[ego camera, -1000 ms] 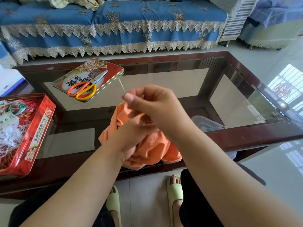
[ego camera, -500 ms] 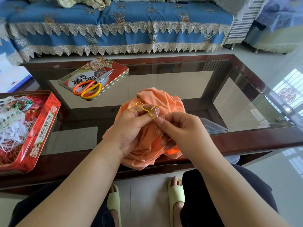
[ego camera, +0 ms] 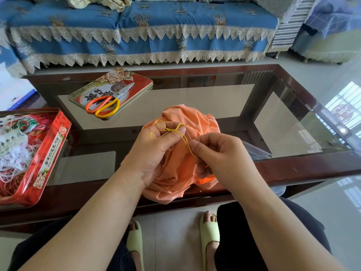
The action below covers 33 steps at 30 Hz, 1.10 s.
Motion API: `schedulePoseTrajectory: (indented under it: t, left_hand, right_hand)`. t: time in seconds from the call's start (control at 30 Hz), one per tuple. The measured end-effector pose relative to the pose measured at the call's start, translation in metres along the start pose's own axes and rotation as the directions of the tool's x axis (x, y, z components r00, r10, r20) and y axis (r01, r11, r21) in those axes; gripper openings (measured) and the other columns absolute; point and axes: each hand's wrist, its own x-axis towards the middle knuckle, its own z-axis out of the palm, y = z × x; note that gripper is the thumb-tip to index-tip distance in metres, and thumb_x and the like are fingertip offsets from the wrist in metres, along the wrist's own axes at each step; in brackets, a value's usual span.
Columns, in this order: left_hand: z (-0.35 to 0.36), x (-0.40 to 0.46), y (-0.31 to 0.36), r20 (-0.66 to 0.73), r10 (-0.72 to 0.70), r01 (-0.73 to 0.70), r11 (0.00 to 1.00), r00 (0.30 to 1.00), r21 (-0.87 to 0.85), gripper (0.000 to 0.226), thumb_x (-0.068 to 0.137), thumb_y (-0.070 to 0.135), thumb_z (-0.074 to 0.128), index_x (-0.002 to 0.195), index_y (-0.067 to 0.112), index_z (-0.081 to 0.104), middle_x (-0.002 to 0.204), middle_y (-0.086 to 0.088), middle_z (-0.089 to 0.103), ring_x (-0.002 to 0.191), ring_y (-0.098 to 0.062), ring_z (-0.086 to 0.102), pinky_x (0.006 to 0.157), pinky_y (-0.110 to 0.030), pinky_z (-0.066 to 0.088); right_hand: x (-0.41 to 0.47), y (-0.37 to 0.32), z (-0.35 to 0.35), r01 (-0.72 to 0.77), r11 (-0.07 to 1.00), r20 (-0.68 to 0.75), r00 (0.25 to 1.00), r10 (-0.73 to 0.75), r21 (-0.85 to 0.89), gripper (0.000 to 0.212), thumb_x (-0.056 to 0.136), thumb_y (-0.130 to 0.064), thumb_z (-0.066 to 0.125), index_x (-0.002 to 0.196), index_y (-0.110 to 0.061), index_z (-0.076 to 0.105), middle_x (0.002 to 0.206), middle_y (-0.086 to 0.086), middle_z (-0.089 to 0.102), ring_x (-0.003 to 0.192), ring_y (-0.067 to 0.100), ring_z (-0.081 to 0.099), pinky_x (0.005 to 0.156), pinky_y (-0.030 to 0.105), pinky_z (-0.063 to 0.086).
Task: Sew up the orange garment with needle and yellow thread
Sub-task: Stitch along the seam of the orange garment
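The orange garment (ego camera: 187, 118) lies bunched at the near edge of the glass coffee table. My left hand (ego camera: 156, 151) grips a fold of it, thumb on top. Yellow thread (ego camera: 166, 130) loops over my left thumb and fingers and runs down to my right hand (ego camera: 220, 153). The fingertips of my right hand pinch the thin needle (ego camera: 189, 138), which points up into the cloth beside my left thumb.
An open red tin (ego camera: 50, 159) full of tangled threads sits at the left. Its lid (ego camera: 129, 81) lies farther back with orange-and-yellow scissors (ego camera: 105, 104) on it. The dark wooden table frame (ego camera: 293, 167) runs along the front. A blue covered sofa (ego camera: 136, 32) stands behind.
A second ago my right hand was raised, pulling the needle up and away. It has come back down to the garment, and the thread now lies in loose loops over my left hand.
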Motion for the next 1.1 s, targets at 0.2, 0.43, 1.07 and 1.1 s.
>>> schedulePoseTrajectory:
  t: [0.2, 0.43, 1.07, 1.1]
  left_hand:
    - [-0.0018, 0.0014, -0.0027, -0.027, 0.034, -0.032, 0.996, 0.999, 0.084, 0.023, 0.074, 0.028, 0.071, 0.093, 0.016, 0.071, 0.089, -0.007, 0.073, 0.091, -0.021, 0.069, 0.090, -0.037, 0.053]
    - [-0.0023, 0.0022, -0.0040, -0.058, 0.071, -0.064, 0.992, 0.996, 0.109, 0.028, 0.072, 0.030, 0.072, 0.096, 0.016, 0.069, 0.090, -0.005, 0.073, 0.090, -0.018, 0.069, 0.084, -0.030, 0.052]
    - [-0.0030, 0.0001, -0.0047, -0.040, 0.181, -0.165, 0.951, 0.983, 0.260, 0.018, 0.077, 0.040, 0.073, 0.091, 0.029, 0.068, 0.085, 0.006, 0.073, 0.086, -0.012, 0.069, 0.082, -0.029, 0.050]
    - [-0.0024, -0.0002, -0.0046, -0.043, 0.176, -0.160, 0.954, 0.983, 0.253, 0.019, 0.076, 0.039, 0.072, 0.091, 0.028, 0.068, 0.085, 0.006, 0.073, 0.086, -0.011, 0.069, 0.082, -0.029, 0.050]
  right_hand:
    - [0.0008, 0.0006, -0.0008, 0.016, 1.000, -0.019, 1.000, -0.016, -0.022, 0.014, 0.092, -0.017, 0.063, 0.079, -0.014, 0.066, 0.051, 0.001, 0.059, 0.044, 0.016, 0.057, 0.047, 0.027, 0.053]
    - [-0.0005, -0.0010, -0.0018, 0.024, 0.999, -0.020, 1.000, -0.025, -0.027, 0.013, 0.093, -0.016, 0.062, 0.081, -0.013, 0.067, 0.051, 0.001, 0.060, 0.044, 0.015, 0.058, 0.047, 0.025, 0.052]
    - [-0.0026, -0.0052, -0.0012, -0.010, 1.000, -0.029, 1.000, 0.010, -0.005, 0.014, 0.093, -0.015, 0.061, 0.082, -0.009, 0.067, 0.050, 0.001, 0.059, 0.041, 0.013, 0.057, 0.047, 0.028, 0.055]
    - [-0.0028, -0.0054, -0.0011, -0.013, 1.000, -0.028, 1.000, 0.013, 0.008, 0.014, 0.093, -0.015, 0.061, 0.083, -0.008, 0.067, 0.049, 0.001, 0.059, 0.041, 0.013, 0.057, 0.046, 0.026, 0.054]
